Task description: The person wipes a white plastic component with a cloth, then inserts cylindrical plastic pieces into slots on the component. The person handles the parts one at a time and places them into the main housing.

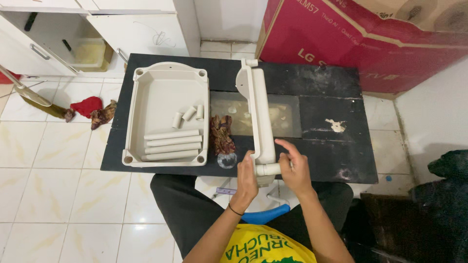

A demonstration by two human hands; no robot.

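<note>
Head view: my left hand (245,178) is wrapped around the near end of the long cream pipe assembly (259,114), which lies on the black board (321,83) running from 12 o'clock down to my lap. My right hand (294,168) pinches the short stub fitting (271,169) sticking out of that near end, forefinger lifted; both hands are grasping. So the main run looks joined, and the near-end stub is the joint in hand. At 9 o'clock the cream tray (168,80) holds four long tubes (172,144) and three short tubes (188,115), loose, so by my reckoning plenty is left. A crumpled brown rag (222,134) sits just beside the tray.
</note>
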